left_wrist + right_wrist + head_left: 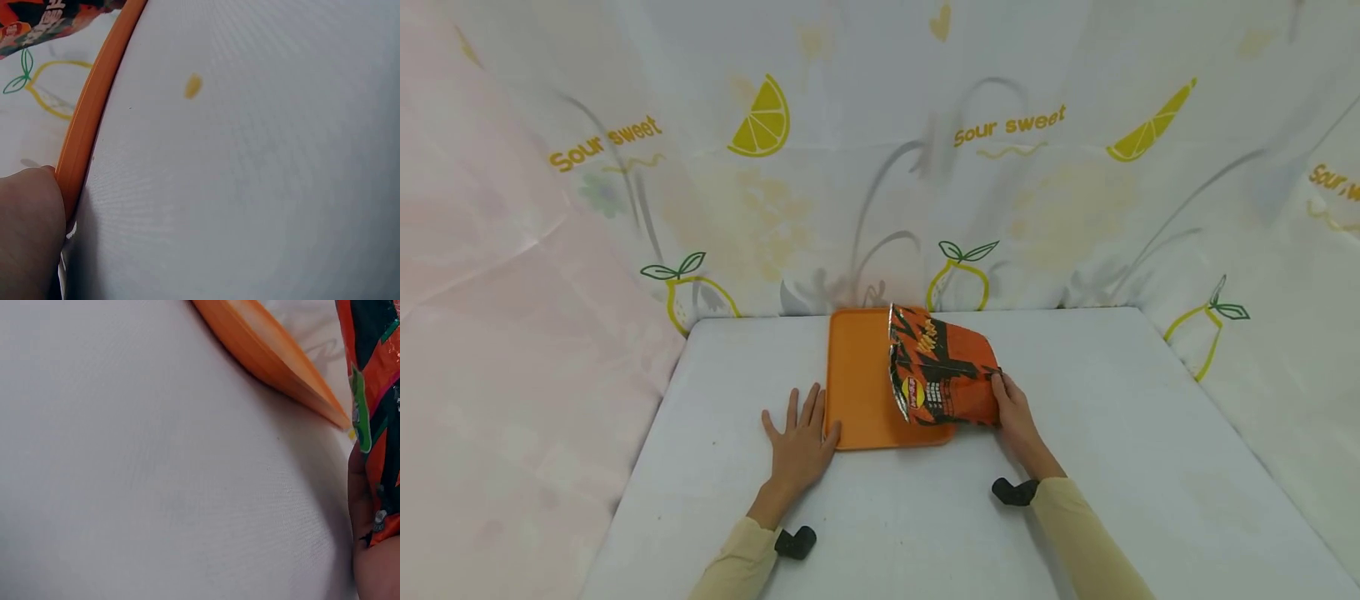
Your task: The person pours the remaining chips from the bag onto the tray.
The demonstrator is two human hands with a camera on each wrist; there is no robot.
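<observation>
An orange tray [856, 383] lies on the white table, its rim [94, 106] running past my left hand in the left wrist view. My left hand [800, 450] rests with fingers spread at the tray's near left corner, the thumb against the rim. A red and black chip bag [951, 375] is tilted over the right part of the tray, hiding that part of it. My right hand [1017, 421] pinches the bag's right end; in the right wrist view the thumb and fingers [359, 494] show at either side of the bag's edge.
Behind the table [1097, 392] hangs a pale curtain [865, 167] printed with lemons and lettering; it also runs along both sides. Each wrist carries a small black camera mount [796, 543] near the cream sleeve [737, 562].
</observation>
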